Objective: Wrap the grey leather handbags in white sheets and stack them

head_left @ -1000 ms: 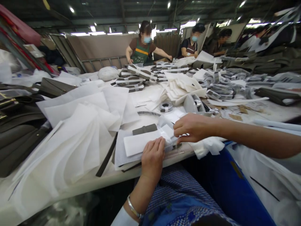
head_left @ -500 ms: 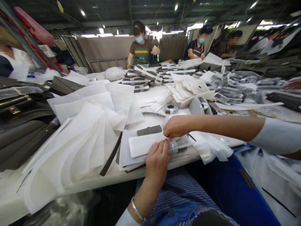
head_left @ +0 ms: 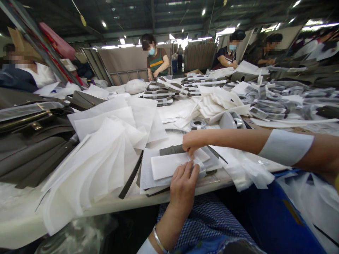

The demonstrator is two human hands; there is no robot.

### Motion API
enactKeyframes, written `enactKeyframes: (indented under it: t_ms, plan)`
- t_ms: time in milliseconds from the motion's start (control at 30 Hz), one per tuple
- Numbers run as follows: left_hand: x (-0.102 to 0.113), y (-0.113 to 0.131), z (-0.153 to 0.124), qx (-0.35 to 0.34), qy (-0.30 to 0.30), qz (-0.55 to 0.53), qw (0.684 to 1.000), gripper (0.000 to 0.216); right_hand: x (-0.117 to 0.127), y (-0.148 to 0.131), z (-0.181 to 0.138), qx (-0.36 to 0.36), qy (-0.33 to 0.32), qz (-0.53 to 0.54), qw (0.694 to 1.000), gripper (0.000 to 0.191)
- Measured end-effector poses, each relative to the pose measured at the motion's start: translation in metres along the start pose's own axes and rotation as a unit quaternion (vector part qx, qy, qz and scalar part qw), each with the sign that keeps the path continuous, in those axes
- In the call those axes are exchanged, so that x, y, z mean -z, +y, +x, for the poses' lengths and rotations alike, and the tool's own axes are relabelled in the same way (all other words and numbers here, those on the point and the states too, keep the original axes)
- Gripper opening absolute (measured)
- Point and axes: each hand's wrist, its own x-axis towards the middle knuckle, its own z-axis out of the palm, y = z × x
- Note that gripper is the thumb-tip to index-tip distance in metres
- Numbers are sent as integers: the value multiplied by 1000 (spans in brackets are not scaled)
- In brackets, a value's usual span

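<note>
A white foam strip (head_left: 168, 165) lies over a grey-green strap-like piece (head_left: 171, 150), both on a thin white sheet (head_left: 147, 181) at the table's front edge. My left hand (head_left: 184, 183) rests on the strip's near edge, its fingers stretched out flat. Over the strip's far edge, my right hand (head_left: 196, 140) has its fingers curled in and the fingertips down on the foam. Whatever those fingers pinch is hidden. A clear, shiny plastic film (head_left: 200, 167) wraps across the foam just right of my left fingertips.
White sheets (head_left: 87, 176) fan out at left beside dark bags (head_left: 34, 148). A dark strip (head_left: 131, 175) lies near the front edge. Beyond are a grey tape dispenser (head_left: 226, 120), a coil (head_left: 198, 124) and wrapped bundles (head_left: 159, 94). A blue bin (head_left: 267, 211) stands at lower right. Co-workers are across the table.
My right fingers have shifted from beside the left fingertips to pressing down on the foam. More of the strip's right end shows. The whole view has swung slightly left.
</note>
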Motion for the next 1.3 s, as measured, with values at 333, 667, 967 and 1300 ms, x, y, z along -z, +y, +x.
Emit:
enactKeyframes:
  t_ms: [333, 667, 967, 1300]
  plan:
    - [-2, -3, -2, -13, 16, -12, 1000, 36, -20, 30, 3, -26, 48, 86, 995, 33]
    - [-3, 1, -4, -8, 46, -2, 999, 42, -41, 55, -6, -107, 184, 235, 948, 49]
    - [-5, 1, -5, -5, 30, -4, 1000, 40, -56, 26, -16, -148, 89, 293, 940, 103]
    - [-8, 0, -5, 0, 35, -3, 999, 40, -51, 31, -9, -186, 72, 402, 893, 85]
